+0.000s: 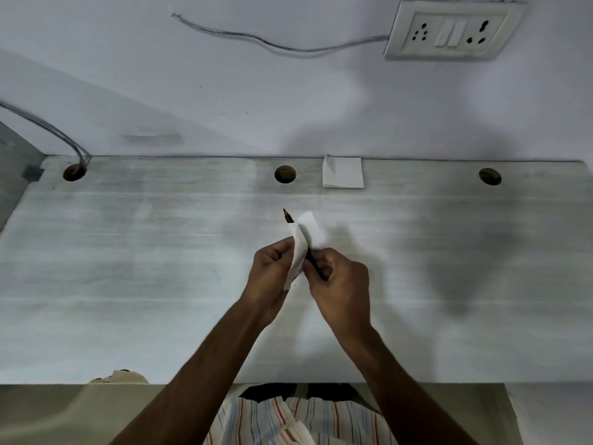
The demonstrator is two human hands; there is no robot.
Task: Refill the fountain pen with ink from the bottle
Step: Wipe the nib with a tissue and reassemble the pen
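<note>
Above the middle of a pale, wood-grained desk [160,252], two bare hands are seen from the person's own head height, held close together. A fountain pen [287,217] is gripped in the right hand [340,281], whose fingers are curled round the dark barrel; the reddish nib end points away toward the wall. A strip of white tissue [301,248] is pinched in the left hand [269,268], fingers curled, and is folded round the pen just behind the nib, with one loose flap standing up to the right. The pen is held clear of the desk, not resting on it.

A small stack of folded tissues [343,174] lies at the desk's far edge, just beside the middle one of three round cable holes [285,174]. A white socket plate [449,30] is mounted on the wall at upper right. No ink bottle can be seen anywhere in view.

The step in hand is judged to be wiping the nib section with tissue. Whether this comes ahead of filling or after it cannot be told, as no ink stain is visible on the tissue. If filling is not yet done, the bottle would have to be brought into reach and opened, and one hand freed by setting the tissue down. Ink may be smeared onto the fingers if the tissue slips.
</note>
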